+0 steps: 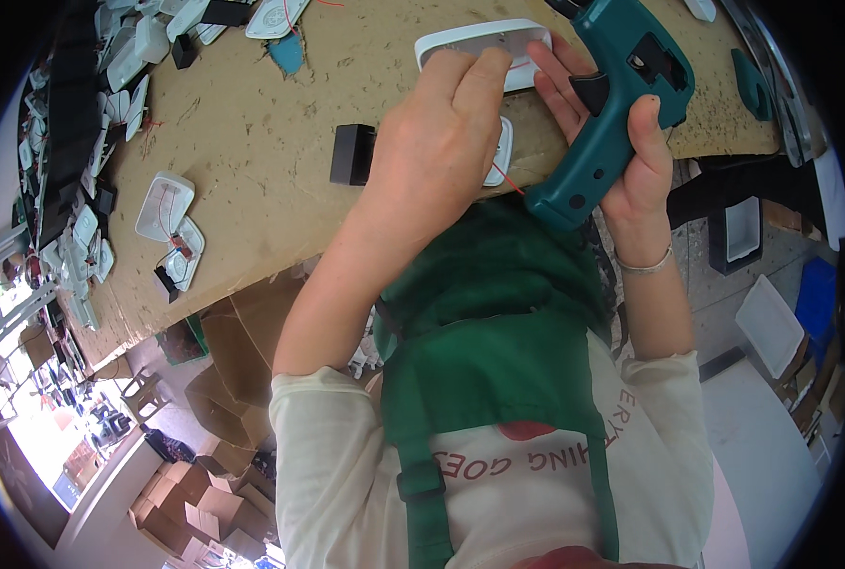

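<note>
My right hand (642, 175) holds a teal glue gun (584, 152) with a black trigger, its handle tilted toward me. The fingers of that hand reach past the gun to the right end of a shallow white plastic housing (432, 43). My left hand (432, 142) is closed in a pinch over the housing's open inside. A bit of red wire shows beside its fingertips, but what they grip is hidden. Partly covered by my left hand, a smaller white plastic part (505, 152) with a red wire (510, 180) lies at the table edge. Left of that hand stands a black box-shaped piece (352, 155).
An opened white case with wires (166, 204) lies on the left of the worn brown table (252, 142). White and black plastic parts (124, 66) are heaped along its far left. A teal piece (751, 85) lies at right. Cardboard boxes (238, 351) stand below on the floor.
</note>
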{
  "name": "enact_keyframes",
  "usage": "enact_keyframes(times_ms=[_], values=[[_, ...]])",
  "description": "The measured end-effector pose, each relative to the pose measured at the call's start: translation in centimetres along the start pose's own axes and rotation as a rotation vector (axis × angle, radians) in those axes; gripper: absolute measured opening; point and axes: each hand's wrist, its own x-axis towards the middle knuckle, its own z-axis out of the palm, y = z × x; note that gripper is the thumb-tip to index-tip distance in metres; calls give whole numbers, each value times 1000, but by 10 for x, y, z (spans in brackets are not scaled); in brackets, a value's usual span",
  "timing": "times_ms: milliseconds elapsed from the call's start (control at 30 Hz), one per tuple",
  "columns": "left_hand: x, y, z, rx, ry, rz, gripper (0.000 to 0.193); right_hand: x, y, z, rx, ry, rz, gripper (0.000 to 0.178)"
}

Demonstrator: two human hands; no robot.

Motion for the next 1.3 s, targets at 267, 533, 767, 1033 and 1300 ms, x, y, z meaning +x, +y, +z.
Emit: enact_keyframes(times_ms=[267, 533, 767, 1033, 1300], values=[[5, 2, 11, 67, 98, -33, 19, 2, -1, -8, -10, -40, 22, 86], [21, 4, 3, 238, 232, 133, 19, 1, -13, -14, -73, -74, 33, 88], [31, 0, -1, 168, 94, 10, 12, -52, -47, -37, -366, -10, -123, 83], [32, -11, 12, 100, 130, 89, 13, -100, -55, -38, -566, 85, -54, 69], [36, -12, 14, -85, 163, 53, 9, -93, -58, -28, -705, 94, -17, 48]])
